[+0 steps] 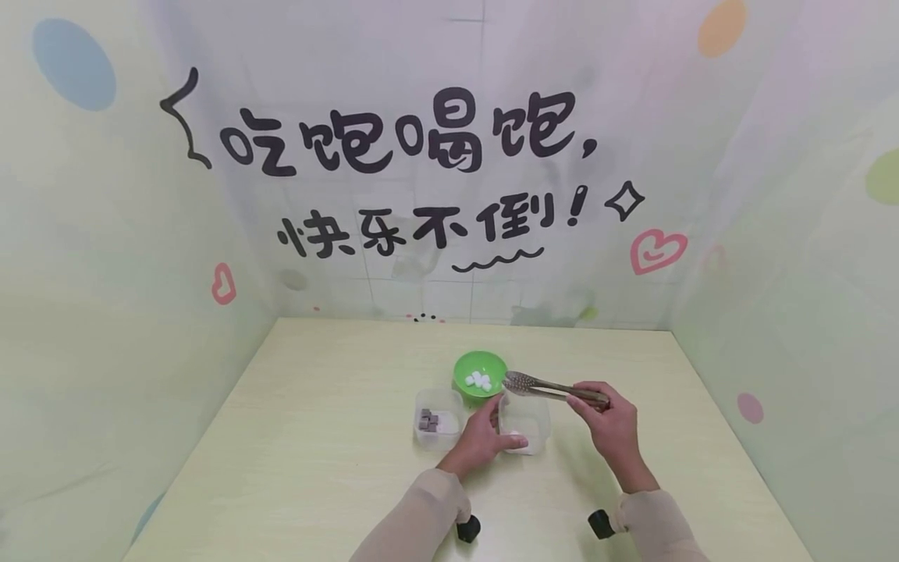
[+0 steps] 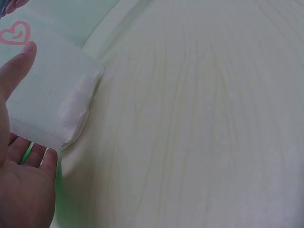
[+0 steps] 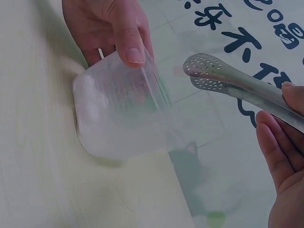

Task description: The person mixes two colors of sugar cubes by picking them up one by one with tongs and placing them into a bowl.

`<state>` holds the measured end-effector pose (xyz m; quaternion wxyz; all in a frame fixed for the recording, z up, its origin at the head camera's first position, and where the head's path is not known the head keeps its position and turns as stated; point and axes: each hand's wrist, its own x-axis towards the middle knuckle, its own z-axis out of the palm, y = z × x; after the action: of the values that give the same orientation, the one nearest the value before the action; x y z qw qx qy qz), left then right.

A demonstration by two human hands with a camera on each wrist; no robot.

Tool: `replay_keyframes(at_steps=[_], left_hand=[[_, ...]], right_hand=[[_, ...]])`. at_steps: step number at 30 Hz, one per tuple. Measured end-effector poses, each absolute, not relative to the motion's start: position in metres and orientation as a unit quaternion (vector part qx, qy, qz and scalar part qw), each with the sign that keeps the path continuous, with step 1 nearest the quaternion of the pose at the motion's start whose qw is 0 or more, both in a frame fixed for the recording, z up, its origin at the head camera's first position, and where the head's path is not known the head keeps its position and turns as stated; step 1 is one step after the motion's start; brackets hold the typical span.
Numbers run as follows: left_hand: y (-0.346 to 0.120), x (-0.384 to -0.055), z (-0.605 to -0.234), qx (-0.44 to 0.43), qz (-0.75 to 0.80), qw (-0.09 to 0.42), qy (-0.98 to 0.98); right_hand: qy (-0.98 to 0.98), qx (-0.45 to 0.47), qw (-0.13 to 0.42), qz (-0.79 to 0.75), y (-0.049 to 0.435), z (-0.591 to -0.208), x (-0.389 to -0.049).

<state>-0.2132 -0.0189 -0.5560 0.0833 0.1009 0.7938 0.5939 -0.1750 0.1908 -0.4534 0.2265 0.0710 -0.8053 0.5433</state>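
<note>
My left hand [image 1: 483, 439] holds a clear plastic container [image 1: 530, 421] by its left side, thumb over the near edge. The right wrist view shows that thumb on the rim of the container [image 3: 126, 111] and the other fingers behind the wall. Something whitish shows in it, too blurred to tell. My right hand [image 1: 613, 421] grips metal tongs [image 1: 541, 386] by the handle. Their perforated tips [image 3: 206, 71] lie close together above the container's far edge, beside a green bowl [image 1: 492, 365], with nothing visible between them. Several white cubes [image 1: 480, 381] lie in the bowl.
A second clear container [image 1: 437, 446] stands left of the held one, with several grey-brown cubes [image 1: 428, 421] inside. All stand on a pale wooden table [image 1: 316, 421]. Printed fabric walls [image 1: 449, 297] enclose the back and both sides.
</note>
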Motion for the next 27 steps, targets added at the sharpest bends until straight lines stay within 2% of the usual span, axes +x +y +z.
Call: replay_keyframes(at_steps=[27], left_hand=[[-0.018, -0.214, -0.557, 0.093, 0.598, 0.084, 0.792]], right_hand=[[-0.783, 0.059, 0.241, 0.571, 0.173, -0.452, -0.191]])
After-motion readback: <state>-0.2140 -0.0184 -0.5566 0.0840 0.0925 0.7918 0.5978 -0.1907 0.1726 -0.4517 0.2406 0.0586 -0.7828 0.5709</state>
